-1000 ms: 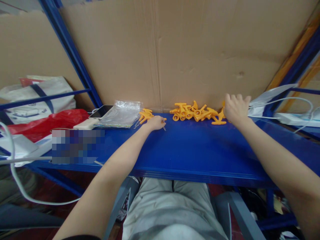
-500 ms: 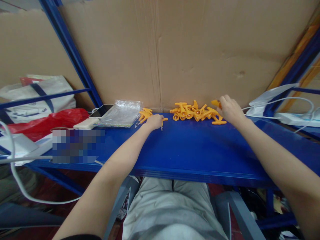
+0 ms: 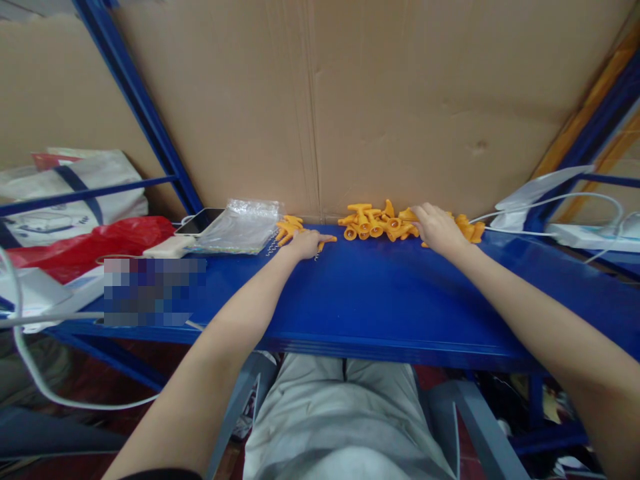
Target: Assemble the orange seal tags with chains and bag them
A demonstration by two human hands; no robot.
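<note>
My left hand (image 3: pixel 303 245) is closed on a corkscrew (image 3: pixel 327 241) with a yellow handle; its metal spiral points down toward the blue tabletop. Just behind that hand lie several more yellow-handled corkscrews (image 3: pixel 289 225), spirals toward me. Over the right part of a heap of yellow T-shaped plastic pieces (image 3: pixel 373 223), some with round hollow ends, is my right hand (image 3: pixel 440 227). Its fingers are apart and touch the pieces, though the fingertips are partly hidden. More yellow pieces (image 3: pixel 473 230) show beyond its right side.
A clear plastic bag (image 3: pixel 240 227) and a phone (image 3: pixel 200 222) lie left of the corkscrews. Further left are a white block (image 3: pixel 165 247), a red plastic bag (image 3: pixel 110 243) and a blurred-out patch. Cardboard (image 3: pixel 390 100) stands behind the blue table (image 3: pixel 350 300). White cables run at both sides.
My right hand has come left and down onto the heap; the yellow piece it held up can no longer be told apart. My left hand has shifted slightly, and its corkscrew has tilted.
</note>
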